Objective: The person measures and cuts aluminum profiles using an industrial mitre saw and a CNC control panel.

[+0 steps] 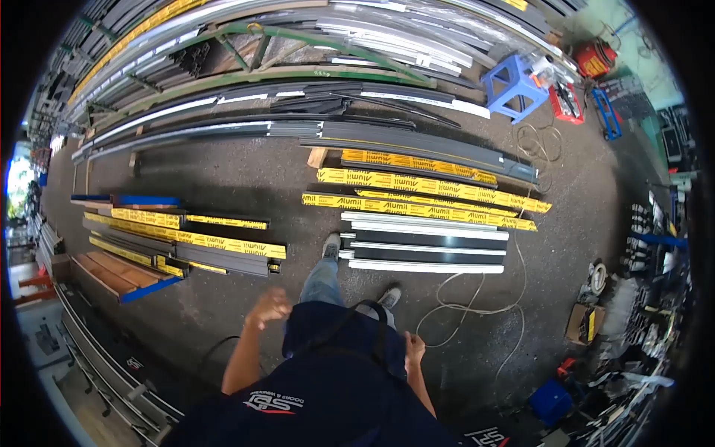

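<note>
My left hand (269, 308) is raised beside the hem of my dark shirt (320, 328), fingers curled in, and nothing shows in it. On the other side, my right hand (414, 350) is at the shirt's edge with its fingers drawn together; whatever they hold, if anything, is hidden. Ahead of my feet lie white and dark metal profiles (428, 246). Beyond these are bars in yellow wrapping (417, 201) printed "Alumil". More yellow-wrapped profiles (186, 237) are stacked to the left. Neither hand touches the profiles.
Long dark profiles (417, 141) lie farther off, before a green metal rack (335, 72). A blue stool (514, 88) and a red toolbox (567, 103) stand at the back right. A hose or cable (477, 309) loops over the floor. Clutter and a blue bin (550, 402) line the right.
</note>
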{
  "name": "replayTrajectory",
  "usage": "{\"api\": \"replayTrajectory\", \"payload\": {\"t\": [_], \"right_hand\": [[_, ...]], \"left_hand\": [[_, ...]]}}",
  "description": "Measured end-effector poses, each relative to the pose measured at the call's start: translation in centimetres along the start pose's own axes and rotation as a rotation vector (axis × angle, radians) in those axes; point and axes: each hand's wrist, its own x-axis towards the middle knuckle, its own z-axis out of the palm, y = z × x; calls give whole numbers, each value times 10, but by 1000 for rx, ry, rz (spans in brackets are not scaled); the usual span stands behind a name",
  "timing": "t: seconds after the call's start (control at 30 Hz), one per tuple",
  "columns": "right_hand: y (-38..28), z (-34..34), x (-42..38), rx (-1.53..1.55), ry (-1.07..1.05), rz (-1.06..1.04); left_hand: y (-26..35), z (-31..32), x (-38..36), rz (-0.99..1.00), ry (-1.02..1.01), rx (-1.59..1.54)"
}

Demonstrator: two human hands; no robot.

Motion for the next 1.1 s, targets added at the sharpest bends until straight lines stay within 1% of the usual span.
{"api": "replayTrajectory", "payload": {"t": [0.07,0.1,0.13,0.17,0.2,0.23,0.3,0.33,0.37,0.43,0.47,0.5,0.57,0.6,0.63,0.67,0.7,0.73,0.77,0.8,0.83,0.87,0.9,0.93,0.97,1.03,1.1], "right_hand": [[-30,-18,8,781,-391,-57],[-41,-21,19,752,-396,-64],[-50,-22,36,656,-317,-156],[-60,-25,50,558,-240,-248],[-75,-27,58,570,-210,-364],[-91,-27,62,559,-216,-379],[-125,-12,81,689,-417,-250],[-142,8,99,687,-429,-260],[-151,32,113,674,-496,-237],[-170,94,146,638,-649,-177],[-166,126,173,603,-732,-134],[-157,172,216,315,-686,-527],[-172,209,263,69,-584,-541],[-175,233,300,179,-616,-531],[-198,228,332,26,-633,-576],[-194,265,376,-81,-458,-595],[-208,261,409,144,-521,-496],[-214,278,451,-11,-349,-563],[-213,296,501,150,-416,-519],[-211,329,557,-35,-264,-491],[-247,295,561,162,-326,-348],[-247,315,598,174,-81,-420],[-262,319,633,397,-129,-216],[-295,284,625,510,-81,-136],[-307,287,646,802,-51,-26],[-341,272,672,971,1,192],[-368,239,669,1096,-98,277]], "left_hand": [[42,-43,19,512,225,111],[71,-54,28,357,248,-199],[98,-60,41,199,271,-506],[105,-55,69,209,381,-712],[106,-46,95,210,390,-647],[112,-39,121,220,398,-580],[115,-2,155,321,255,-258],[118,18,173,383,208,-2],[109,39,193,433,147,269],[72,86,233,408,-26,226],[64,106,240,380,-68,218],[49,124,238,344,-127,213],[28,136,231,630,-133,712],[17,137,232,716,-201,810],[8,138,231,794,-260,902],[3,140,231,686,-330,837],[3,141,234,576,-389,773],[13,146,232,568,-400,789],[26,156,222,536,-298,708],[36,164,218,505,-188,626],[37,168,221,499,-189,642],[33,171,222,499,-177,679],[32,174,223,499,-169,715],[33,177,223,495,-181,728],[36,180,222,486,-165,762],[42,187,222,480,-157,809],[47,194,222,470,-129,823]]}}
